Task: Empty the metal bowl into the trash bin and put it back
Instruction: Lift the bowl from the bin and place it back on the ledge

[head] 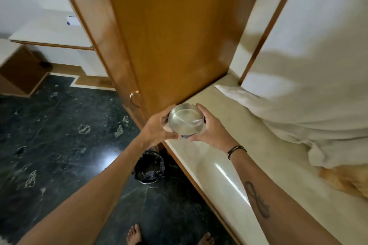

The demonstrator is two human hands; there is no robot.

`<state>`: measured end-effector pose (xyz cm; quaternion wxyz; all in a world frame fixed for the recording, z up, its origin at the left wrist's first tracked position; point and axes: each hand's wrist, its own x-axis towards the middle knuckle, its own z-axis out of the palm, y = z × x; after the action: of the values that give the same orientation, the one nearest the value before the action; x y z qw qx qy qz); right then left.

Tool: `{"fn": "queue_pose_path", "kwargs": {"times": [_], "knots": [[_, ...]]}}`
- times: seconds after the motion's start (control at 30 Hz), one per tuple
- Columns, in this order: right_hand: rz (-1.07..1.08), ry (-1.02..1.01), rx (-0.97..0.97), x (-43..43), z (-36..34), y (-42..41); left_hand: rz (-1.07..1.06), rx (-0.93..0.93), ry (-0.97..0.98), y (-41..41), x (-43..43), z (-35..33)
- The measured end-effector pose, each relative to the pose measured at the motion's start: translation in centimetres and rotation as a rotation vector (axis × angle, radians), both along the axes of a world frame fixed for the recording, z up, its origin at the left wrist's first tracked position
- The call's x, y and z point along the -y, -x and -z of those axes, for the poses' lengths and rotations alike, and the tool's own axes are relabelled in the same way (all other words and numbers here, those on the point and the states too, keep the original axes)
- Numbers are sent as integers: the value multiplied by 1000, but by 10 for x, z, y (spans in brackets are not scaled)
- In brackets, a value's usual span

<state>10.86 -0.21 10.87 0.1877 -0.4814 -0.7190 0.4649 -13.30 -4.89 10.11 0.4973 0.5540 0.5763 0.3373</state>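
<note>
**Bowl held in both hands at the worktop corner**

Near the middle of the frame, the left hand (157, 128) and right hand (212, 129) grip the metal bowl (186, 120) from opposite sides, fingers curled round its rim. The bowl sits upright at the corner of the pale worktop (223, 169), beside the wooden cupboard (175, 32). Below it, on the dark floor (59, 135), stands the trash bin (149, 168) with a black liner.
</note>
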Motion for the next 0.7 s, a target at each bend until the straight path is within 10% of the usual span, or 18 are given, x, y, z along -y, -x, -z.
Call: {"fn": "queue_pose_path", "kwargs": {"times": [0.7], "knots": [[166, 2, 205, -16, 1, -132, 163, -289, -56, -143, -50, -10]]}}
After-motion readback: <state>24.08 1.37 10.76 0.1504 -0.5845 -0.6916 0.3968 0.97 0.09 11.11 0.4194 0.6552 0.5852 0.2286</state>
